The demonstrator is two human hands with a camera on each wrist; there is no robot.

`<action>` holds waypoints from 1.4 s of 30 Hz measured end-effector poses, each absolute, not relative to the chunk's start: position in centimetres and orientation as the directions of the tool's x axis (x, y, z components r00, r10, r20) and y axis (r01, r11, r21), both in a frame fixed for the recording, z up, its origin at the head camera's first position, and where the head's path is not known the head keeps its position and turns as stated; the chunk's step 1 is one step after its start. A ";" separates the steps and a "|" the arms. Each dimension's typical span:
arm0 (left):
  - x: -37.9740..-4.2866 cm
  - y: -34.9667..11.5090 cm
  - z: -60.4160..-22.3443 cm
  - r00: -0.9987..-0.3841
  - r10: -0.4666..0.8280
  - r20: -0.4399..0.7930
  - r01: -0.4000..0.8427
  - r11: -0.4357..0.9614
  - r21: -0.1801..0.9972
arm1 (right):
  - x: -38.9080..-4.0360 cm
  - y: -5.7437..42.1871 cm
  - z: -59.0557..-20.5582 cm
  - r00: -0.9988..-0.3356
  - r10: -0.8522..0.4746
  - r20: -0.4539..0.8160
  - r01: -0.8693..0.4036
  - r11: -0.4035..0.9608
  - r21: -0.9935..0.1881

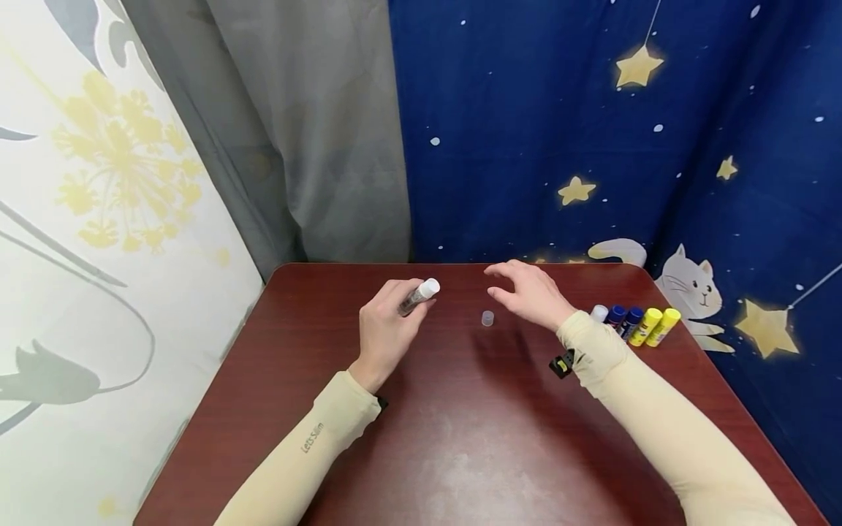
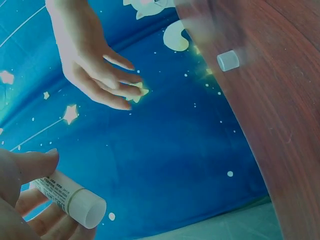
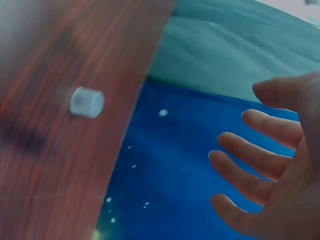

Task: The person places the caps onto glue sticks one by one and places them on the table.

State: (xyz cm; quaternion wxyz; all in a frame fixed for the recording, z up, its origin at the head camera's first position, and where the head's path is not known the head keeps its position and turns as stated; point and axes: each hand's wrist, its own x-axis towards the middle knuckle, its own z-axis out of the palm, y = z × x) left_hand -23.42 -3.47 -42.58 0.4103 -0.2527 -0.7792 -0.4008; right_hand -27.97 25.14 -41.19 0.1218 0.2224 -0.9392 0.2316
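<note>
My left hand (image 1: pixel 388 325) grips a glue stick (image 2: pixel 55 192) with dark print on its label. Thumb and fingers wrap its body, and its white end (image 1: pixel 430 288) points up and to the right in the head view. A small translucent cap (image 1: pixel 487 318) stands on the table between the two hands. Above the table, to the right of that cap, my right hand (image 1: pixel 529 296) holds nothing. Its fingers (image 3: pixel 255 155) are spread and loosely bent in the right wrist view.
Along the right side of the dark red table (image 1: pixel 447 453) lies a row of several glue sticks, including a white one (image 1: pixel 599 313), blue ones (image 1: pixel 631 320) and yellow ones (image 1: pixel 663 326). A blue curtain (image 1: pixel 513 146) and a grey curtain (image 1: pixel 335 131) hang behind the far edge.
</note>
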 end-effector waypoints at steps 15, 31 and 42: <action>-21.8 -3.9 -42.1 -0.539 0.092 0.837 0.729 0.548 0.409 | -32.9 24.4 -45.7 -0.904 -0.414 0.109 -0.428 0.874 -0.230; -21.2 -4.0 -42.1 -0.534 0.097 0.840 0.734 0.547 0.403 | -33.2 23.8 -49.2 -0.893 -0.443 0.079 -0.450 0.875 -0.178; -21.5 -3.9 -42.4 -0.546 0.110 0.831 0.732 0.545 0.409 | -33.5 24.0 -49.3 -0.892 -0.432 0.132 -0.450 0.874 -0.182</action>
